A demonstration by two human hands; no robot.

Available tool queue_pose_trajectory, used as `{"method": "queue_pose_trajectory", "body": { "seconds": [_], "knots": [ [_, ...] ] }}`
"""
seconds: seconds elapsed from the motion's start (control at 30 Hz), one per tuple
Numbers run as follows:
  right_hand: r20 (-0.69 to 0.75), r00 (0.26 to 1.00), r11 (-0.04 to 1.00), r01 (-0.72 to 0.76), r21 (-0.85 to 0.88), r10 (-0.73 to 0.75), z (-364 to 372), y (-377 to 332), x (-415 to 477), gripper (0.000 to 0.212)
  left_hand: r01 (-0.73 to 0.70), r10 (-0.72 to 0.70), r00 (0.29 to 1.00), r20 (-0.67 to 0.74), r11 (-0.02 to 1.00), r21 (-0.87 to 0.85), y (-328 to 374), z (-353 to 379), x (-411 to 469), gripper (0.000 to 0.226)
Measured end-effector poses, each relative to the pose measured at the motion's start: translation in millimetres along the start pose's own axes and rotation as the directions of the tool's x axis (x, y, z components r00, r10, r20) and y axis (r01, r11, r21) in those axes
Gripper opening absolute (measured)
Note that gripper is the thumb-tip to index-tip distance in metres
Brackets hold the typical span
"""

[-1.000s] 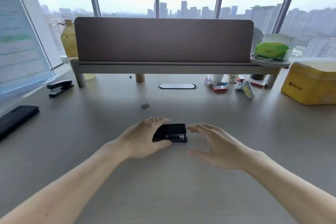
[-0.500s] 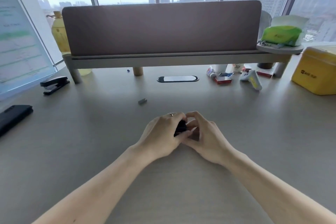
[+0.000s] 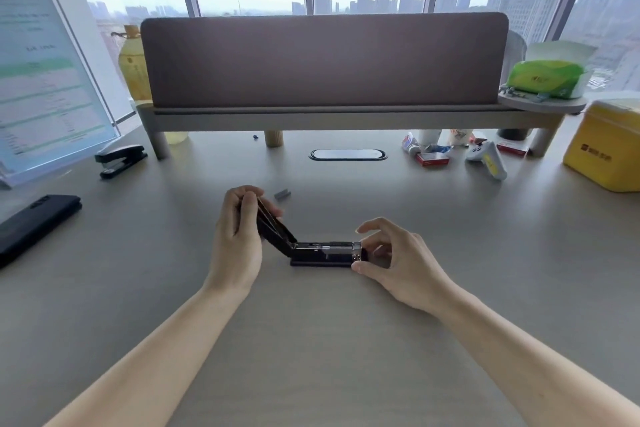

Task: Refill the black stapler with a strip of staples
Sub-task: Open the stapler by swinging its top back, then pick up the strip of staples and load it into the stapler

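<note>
**Now the stapler lies open at centre desk**

And the black stapler (image 3: pixel 325 255) sits flat on the grey desk (image 3: pixel 311 340), dead centre, its base and metal staple channel running from 9 to 3 o'clock. Its top cover (image 3: pixel 273 229) is swung up and back, slanting away towards 10 o'clock from the hinge at the stapler's left end.

Look at the left hand (image 3: pixel 239 239): fingers curled tight around the far end of that raised cover, thumb on the near side, holding it up off the desk. The right hand (image 3: pixel 398 256) is at 3 o'clock of the stapler, half closed, thumb and fingertips pinching the stapler's front end, where the shiny metal nose shows; the index finger is lifted clear above.

Just beyond the left hand, at 12 o'clock, a small grey strip of staples (image 3: pixel 282 194) lies on the desk by itself, touching neither hand.

Further out: a second black stapler (image 3: pixel 119 158) rests shut at 10 o'clock, near the foot of the desk shelf (image 3: pixel 346 118). A black case (image 3: pixel 34 222) lies at 9 o'clock, near the desk's left edge. At 2 o'clock stands a yellow tin box (image 3: pixel 606 149), with a scatter of small items between it and the oval cable port (image 3: pixel 348 154).
</note>
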State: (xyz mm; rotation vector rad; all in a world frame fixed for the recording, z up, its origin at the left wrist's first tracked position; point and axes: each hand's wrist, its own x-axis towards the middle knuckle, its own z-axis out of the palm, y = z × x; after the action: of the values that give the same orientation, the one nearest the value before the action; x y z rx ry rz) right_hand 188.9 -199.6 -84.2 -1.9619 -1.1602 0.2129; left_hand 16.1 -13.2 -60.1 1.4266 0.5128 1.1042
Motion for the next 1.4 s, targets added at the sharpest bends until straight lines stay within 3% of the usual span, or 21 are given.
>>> {"method": "queue_pose_trajectory", "body": {
  "seconds": [0.07,0.17,0.23,0.27,0.33,0.4,0.43,0.5,0.57,0.73,0.9,1.07,1.17,1.27,1.4],
  "knots": [
    [0.001,1.0,1.0,0.004,0.001,-0.004,0,0,0,0.044,0.114,-0.119,0.991,-0.054,0.99,-0.088,-4,-14,0,0.032],
    [0.001,1.0,1.0,0.007,-0.007,-0.007,0,1,1,0.044,0.221,-0.225,0.971,-0.086,0.974,-0.057,-11,-33,1,0.04],
    [-0.001,1.0,1.0,0.006,-0.008,-0.006,0,1,1,0.043,0.227,-0.221,0.972,-0.076,0.97,0.089,-17,-44,5,0.041],
    [-0.002,1.0,1.0,0.006,-0.009,-0.006,0,1,2,0.043,0.168,-0.161,0.986,-0.05,0.951,0.259,-18,-50,8,0.039],
    [-0.002,1.0,1.0,0.006,-0.014,-0.006,-1,0,2,0.042,-0.116,0.054,0.992,0.117,0.772,0.625,-11,-59,11,0.032],
    [-0.001,1.0,1.0,0.004,-0.012,-0.004,-1,0,2,0.042,-0.455,0.203,0.89,0.408,0.42,0.785,2,-62,13,0.027],
    [-0.001,1.0,1.0,0.003,-0.011,-0.003,-1,0,2,0.043,-0.566,0.181,0.824,0.536,0.283,0.774,9,-59,12,0.025],
    [-0.001,1.0,1.0,0.006,-0.011,-0.006,-1,0,2,0.044,-0.656,0.064,0.75,0.658,0.192,0.73,15,-53,10,0.025],
    [-0.001,1.0,1.0,0.005,-0.003,-0.005,-2,0,2,0.045,-0.642,-0.011,0.748,0.664,0.246,0.727,13,-50,8,0.027],
    [0.0,1.0,1.0,0.002,0.003,-0.002,-2,0,1,0.043,-0.552,-0.023,0.78,0.625,0.443,0.706,2,-54,4,0.021],
    [0.019,1.0,1.0,0.0,-0.016,0.001,-4,1,0,0.053,-0.522,-0.05,0.795,0.604,0.45,0.725,4,-52,5,0.026],
    [0.089,0.995,0.994,0.057,-0.088,-0.049,-22,-1,8,0.053,-0.403,-0.058,0.867,0.495,0.504,0.764,18,-35,34,0.032],
    [0.089,0.996,0.989,0.021,-0.147,-0.008,-39,2,29,0.032,-0.326,-0.115,0.9,0.421,0.464,0.824,13,-20,68,0.03],
    [0.079,0.996,0.975,-0.015,-0.224,0.034,-34,10,49,0.031,-0.251,-0.19,0.922,0.336,0.366,0.896,-4,-5,101,0.041],
    [0.072,0.993,0.951,0.106,-0.291,-0.088,-5,19,61,0.024,-0.19,-0.254,0.927,0.278,0.321,0.928,-26,13,123,0.052]
  ]
}}
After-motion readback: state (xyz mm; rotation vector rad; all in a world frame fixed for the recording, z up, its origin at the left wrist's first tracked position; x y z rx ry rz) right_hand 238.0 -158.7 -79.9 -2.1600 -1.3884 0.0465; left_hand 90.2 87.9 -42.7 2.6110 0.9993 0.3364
